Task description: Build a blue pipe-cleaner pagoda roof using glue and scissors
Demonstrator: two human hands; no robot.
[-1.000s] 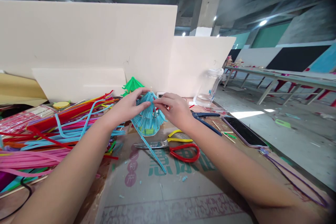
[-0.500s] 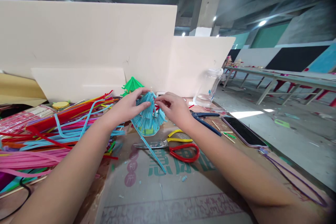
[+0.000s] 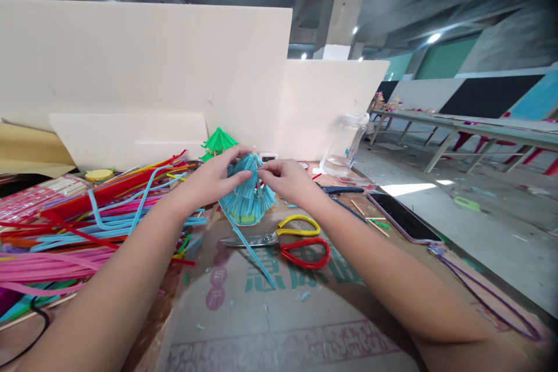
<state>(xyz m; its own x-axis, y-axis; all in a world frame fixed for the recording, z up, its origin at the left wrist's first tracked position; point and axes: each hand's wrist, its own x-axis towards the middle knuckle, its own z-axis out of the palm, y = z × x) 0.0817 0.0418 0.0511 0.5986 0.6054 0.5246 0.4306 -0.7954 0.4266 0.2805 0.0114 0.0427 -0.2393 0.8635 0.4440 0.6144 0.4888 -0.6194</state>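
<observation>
A tiered, light-blue model, made of what look like pipe cleaners, stands in front of me on the cardboard. My left hand wraps around its upper left side, thumb across the front and fingers behind. At the upper right side, my right hand is pinched against the model; whatever lies between its fingertips is too small to make out. A loose blue pipe cleaner slants from the model's lower left toward me, across the blades of the scissors with red and yellow handles.
Colourful pipe cleaners are heaped at left. Behind the model are a green roofed model and white boards. To the right are a clear bottle, dark-handled pliers, thin sticks and a phone.
My right hand has dropped slightly and its fingers have drawn closer together, uncovering a small white device behind. My left hand keeps its hold on the blue model.
</observation>
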